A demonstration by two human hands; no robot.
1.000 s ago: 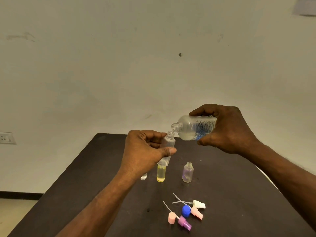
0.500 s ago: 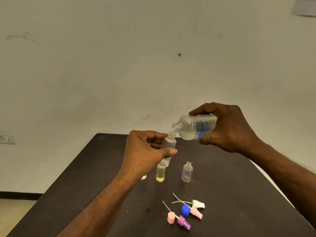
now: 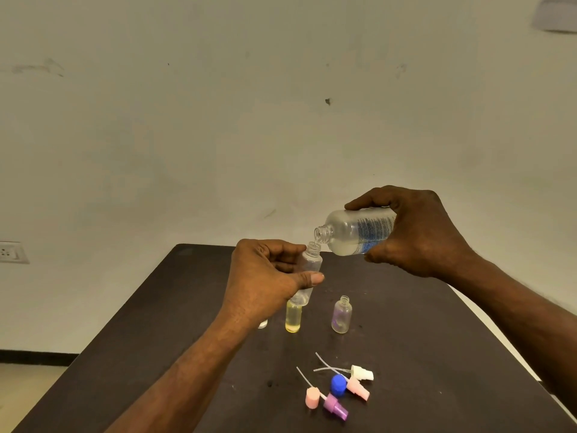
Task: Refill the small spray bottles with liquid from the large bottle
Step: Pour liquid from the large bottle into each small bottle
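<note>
Large bottle tipped near-horizontal in the air above the table's far half, right hand wrapped round it, mouth just over the neck of a small clear bottle pinched between left hand's thumb and fingers. Yellow bottle and purple-tinted bottle stand mid-table; spray caps lie nearer the front edge.

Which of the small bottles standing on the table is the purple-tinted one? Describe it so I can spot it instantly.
Start at the dark brown table, then find the small uncapped bottles standing near its middle, below the left hand. The small clear plastic bottle with a purple tint is the rightmost, standing alone. The small bottle of yellow liquid to its left is partly hidden by the held bottle.
</note>
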